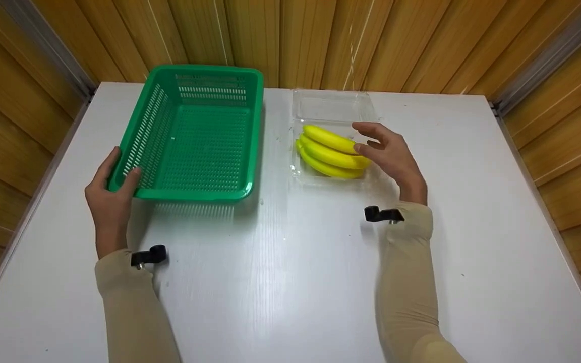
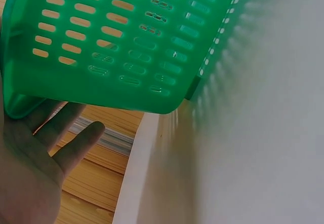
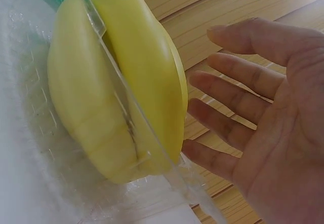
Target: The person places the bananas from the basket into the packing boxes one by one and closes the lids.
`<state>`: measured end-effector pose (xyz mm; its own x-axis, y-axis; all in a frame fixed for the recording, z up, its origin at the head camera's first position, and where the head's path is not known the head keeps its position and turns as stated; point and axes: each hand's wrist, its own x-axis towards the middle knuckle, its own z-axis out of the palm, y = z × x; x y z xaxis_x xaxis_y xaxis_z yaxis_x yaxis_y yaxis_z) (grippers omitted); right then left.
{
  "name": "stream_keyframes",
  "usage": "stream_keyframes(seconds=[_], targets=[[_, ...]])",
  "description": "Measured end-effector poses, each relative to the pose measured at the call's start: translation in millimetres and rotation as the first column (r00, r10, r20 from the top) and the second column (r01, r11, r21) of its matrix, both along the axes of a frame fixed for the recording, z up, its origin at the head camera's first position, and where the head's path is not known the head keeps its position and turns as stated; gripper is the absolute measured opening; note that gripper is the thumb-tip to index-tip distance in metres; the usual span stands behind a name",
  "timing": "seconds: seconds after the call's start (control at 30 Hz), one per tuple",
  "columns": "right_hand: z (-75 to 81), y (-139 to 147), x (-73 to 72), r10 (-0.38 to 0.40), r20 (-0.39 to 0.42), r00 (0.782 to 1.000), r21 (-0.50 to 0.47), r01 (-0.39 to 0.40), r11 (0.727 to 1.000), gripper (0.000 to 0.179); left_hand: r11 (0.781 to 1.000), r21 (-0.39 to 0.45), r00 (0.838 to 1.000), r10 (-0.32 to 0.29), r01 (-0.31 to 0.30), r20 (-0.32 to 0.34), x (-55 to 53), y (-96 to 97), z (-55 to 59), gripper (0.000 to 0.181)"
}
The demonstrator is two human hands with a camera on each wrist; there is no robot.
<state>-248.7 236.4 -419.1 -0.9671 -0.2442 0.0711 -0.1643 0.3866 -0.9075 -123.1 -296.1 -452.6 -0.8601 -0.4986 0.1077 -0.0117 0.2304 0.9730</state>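
Note:
A green plastic basket (image 1: 205, 194) with slotted walls stands on the left of the white table. My left hand (image 1: 110, 199) holds its near left corner, thumb over the rim on the inner side and fingers outside. In the left wrist view, the fingers (image 2: 78, 145) of that hand extend below the rim, beside the slotted wall (image 2: 96, 84). A bunch of yellow bananas (image 1: 333, 154) lies in a clear plastic box (image 1: 300, 177). At the bunch's right end is my right hand (image 1: 389, 154), its fingers spread and loosely bent. The right wrist view shows the palm facing the bananas (image 3: 147, 67), gripping nothing.
The clear lid (image 1: 331, 107) of the box lies folded back towards the rear wall. Wood-patterned panels (image 1: 305, 40) close off the back and both sides of the table (image 1: 270, 282). A narrow strip of table separates basket and box.

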Motion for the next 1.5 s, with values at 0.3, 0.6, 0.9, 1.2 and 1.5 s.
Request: stream_keyframes(seconds=[0.3, 0.6, 0.9, 1.2, 1.5], targets=[[-4.2, 11, -1.1, -0.172, -0.08, 0.982, -0.126, 0.162, 0.979, 0.047, 1.0, 0.014, 0.999, -0.01, 0.011, -0.035, -1.7, -1.5, -2.4, 0.061], [-15.8, 23, -3.3, -0.271, -0.052, 0.961, -0.113, 0.264, 0.958, 0.048, 0.999, 0.035, 1.0, 0.002, -0.002, 0.004, 0.7, -0.5, 0.1, 0.061], [-31.3, 28, -5.5, -0.236, 0.02, 0.972, -0.105, 0.237, 0.966, 0.05, 1.0, 0.018, 1.0, 0.008, -0.009, 0.028, 0.4, -1.2, -0.5, 0.061], [-33.3, 30, -3.4, -0.22, 0.079, 0.972, -0.145, 0.23, 0.962, 0.056, 1.0, 0.011, 1.0, 0.001, -0.001, -0.015, -0.2, -0.2, -0.8, 0.06], [-43.5, 34, -5.5, -0.229, 0.164, 0.96, -0.198, 0.259, 0.945, 0.053, 1.0, -0.004, 1.0, 0.015, -0.015, 0.002, -0.1, 0.2, -2.3, 0.06]])
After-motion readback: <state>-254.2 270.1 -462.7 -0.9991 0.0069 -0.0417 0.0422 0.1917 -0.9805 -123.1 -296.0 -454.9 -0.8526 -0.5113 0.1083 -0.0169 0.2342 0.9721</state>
